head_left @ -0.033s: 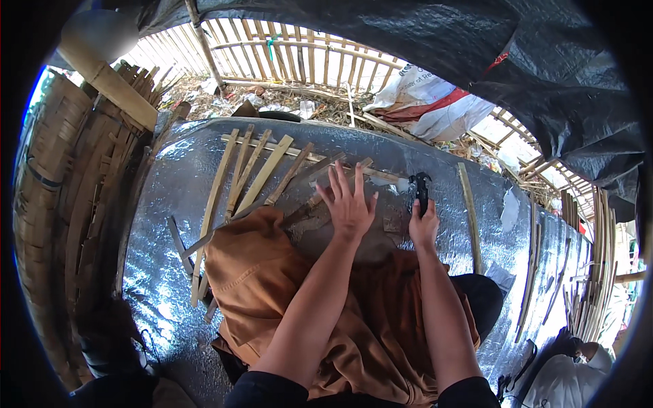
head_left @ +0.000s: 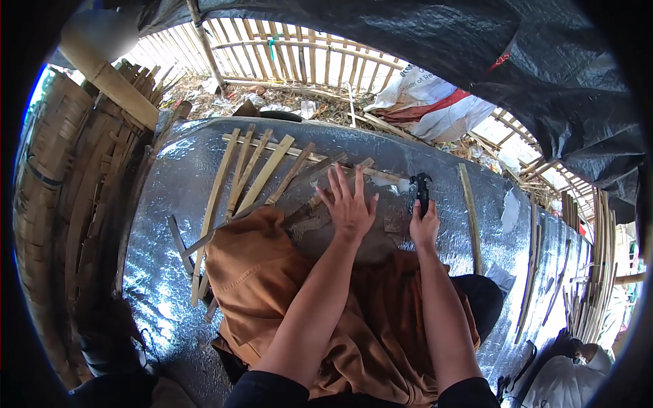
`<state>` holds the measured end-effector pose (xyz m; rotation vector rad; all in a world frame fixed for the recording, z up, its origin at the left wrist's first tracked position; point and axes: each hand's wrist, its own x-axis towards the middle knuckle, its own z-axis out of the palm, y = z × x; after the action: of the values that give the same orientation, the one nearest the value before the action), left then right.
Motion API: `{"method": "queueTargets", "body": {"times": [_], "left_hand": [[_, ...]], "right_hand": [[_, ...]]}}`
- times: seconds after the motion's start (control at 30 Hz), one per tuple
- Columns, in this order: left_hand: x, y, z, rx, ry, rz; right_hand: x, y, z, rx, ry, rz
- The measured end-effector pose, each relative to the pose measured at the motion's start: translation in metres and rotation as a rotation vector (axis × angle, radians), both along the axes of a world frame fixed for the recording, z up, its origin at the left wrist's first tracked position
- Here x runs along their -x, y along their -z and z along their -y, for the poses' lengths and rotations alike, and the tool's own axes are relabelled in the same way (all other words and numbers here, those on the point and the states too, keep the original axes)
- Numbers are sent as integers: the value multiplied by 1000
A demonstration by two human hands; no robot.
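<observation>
My left hand (head_left: 352,212) is spread, palm down and fingers apart, near the ends of several bamboo strips (head_left: 271,175) fanned out on the silver sheet (head_left: 381,146). It grips nothing; whether it touches the sheet, I cannot tell. To its right, my right hand (head_left: 424,228) is closed around the handle of a short black hand tool (head_left: 420,190). The tool's compact head points away from me and looks a little like a hammer's, but its exact kind is unclear. One long thin strip (head_left: 371,171) runs crosswise behind my left fingers toward the tool's head.
Brown cloth (head_left: 252,265) covers my lap. A single bamboo strip (head_left: 469,217) lies right of my right hand. Woven bamboo panels (head_left: 51,170) stand at the left. A bamboo fence (head_left: 299,58), a white-and-red sack (head_left: 435,109) and a dark tarp (head_left: 422,34) are beyond.
</observation>
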<state>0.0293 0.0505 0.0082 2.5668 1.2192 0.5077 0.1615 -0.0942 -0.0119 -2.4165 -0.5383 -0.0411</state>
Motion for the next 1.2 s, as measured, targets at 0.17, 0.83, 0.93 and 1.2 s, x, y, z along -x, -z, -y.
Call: {"method": "queueTargets", "body": {"times": [0.17, 0.83, 0.93, 1.2], "left_hand": [[-1, 16, -3, -23, 64, -115], [-11, 20, 3, 5, 30, -159], [-10, 15, 2, 17, 25, -188], [-13, 9, 3, 31, 27, -182]], "right_hand": [[2, -5, -1, 4, 12, -132], [27, -36, -4, 233, -197, 34], [38, -39, -8, 254, -325, 142], [34, -29, -11, 225, -352, 161]]}}
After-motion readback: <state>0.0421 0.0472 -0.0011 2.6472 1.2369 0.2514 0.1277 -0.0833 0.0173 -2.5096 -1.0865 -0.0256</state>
